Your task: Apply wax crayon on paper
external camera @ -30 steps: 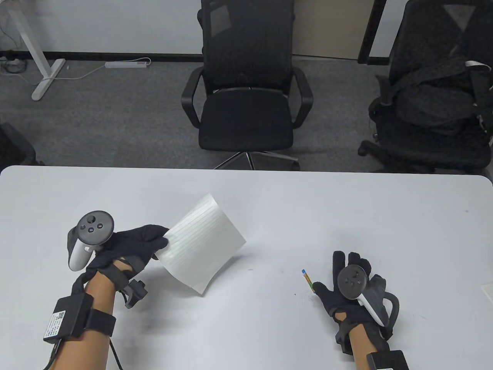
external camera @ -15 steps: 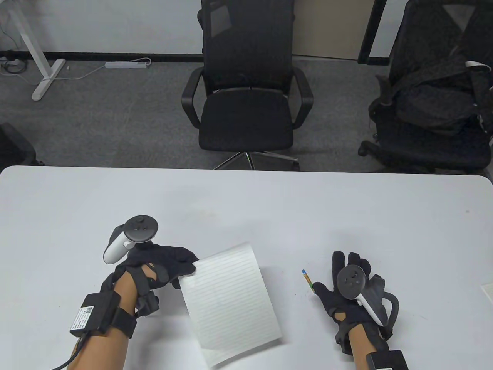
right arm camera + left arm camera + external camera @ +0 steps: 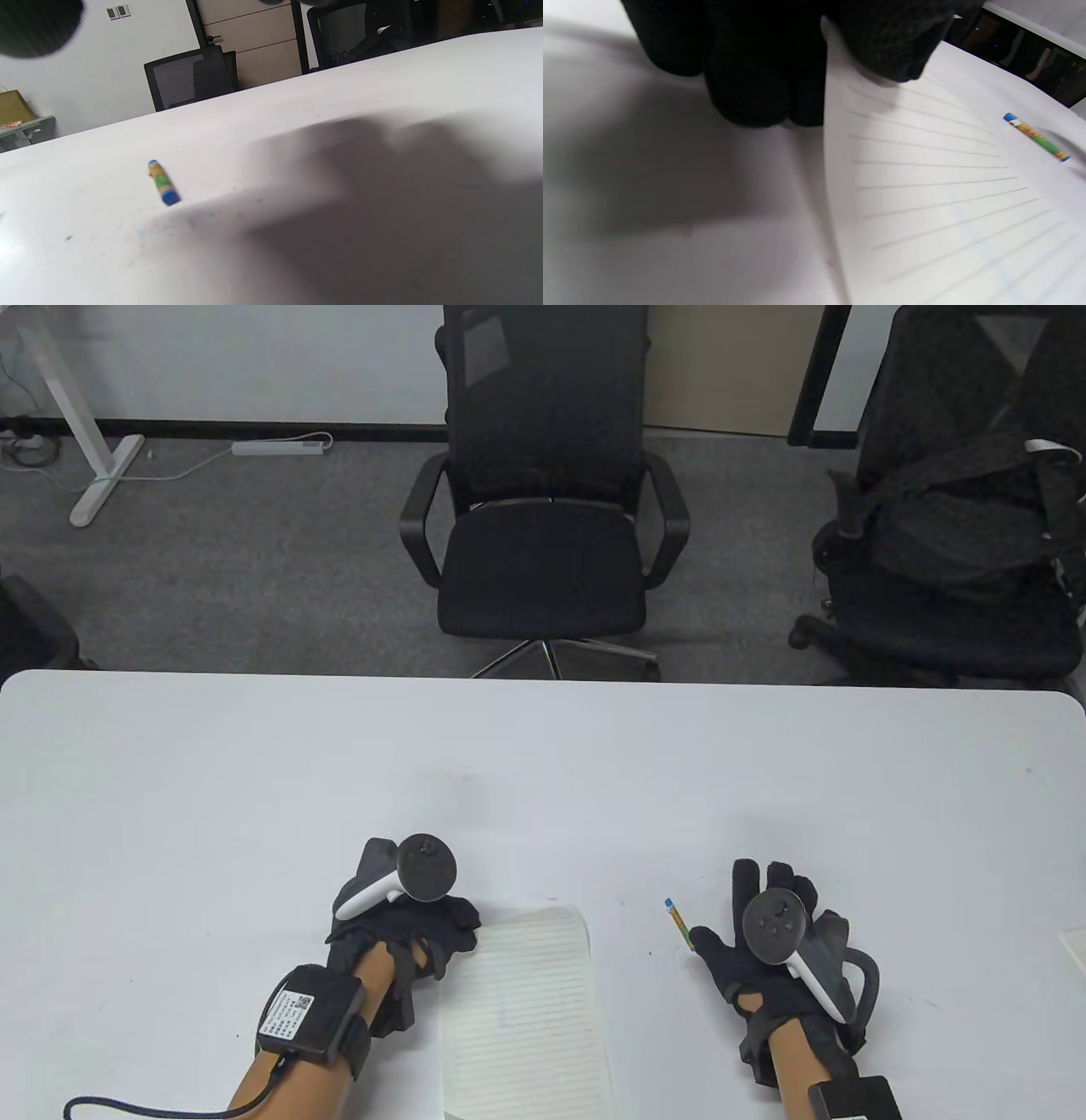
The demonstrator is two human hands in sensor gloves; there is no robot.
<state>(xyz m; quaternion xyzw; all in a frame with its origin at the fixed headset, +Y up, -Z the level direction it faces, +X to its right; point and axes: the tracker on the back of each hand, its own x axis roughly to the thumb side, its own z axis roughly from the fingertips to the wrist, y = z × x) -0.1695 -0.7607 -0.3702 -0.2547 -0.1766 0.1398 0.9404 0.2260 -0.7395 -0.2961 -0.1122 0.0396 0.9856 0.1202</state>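
White lined paper sheet (image 3: 526, 1010) now laid flat on counter (image 3: 254, 763), corner pinched by left hand (image 3: 407, 920). Right hand (image 3: 768, 950) flat, fingers spread, holding nothing; blue-tipped green-wrapped wax crayon (image 3: 677, 918) beside sheet's right edge, ungrasped. Colouring judged next.

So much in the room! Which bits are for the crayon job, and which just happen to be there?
For the job:
- lined paper, its corner pinched by the left hand
- crayon lying on the table, beside the right hand

Just there:
- office chair
- second chair holding a dark bag
- power strip on the floor
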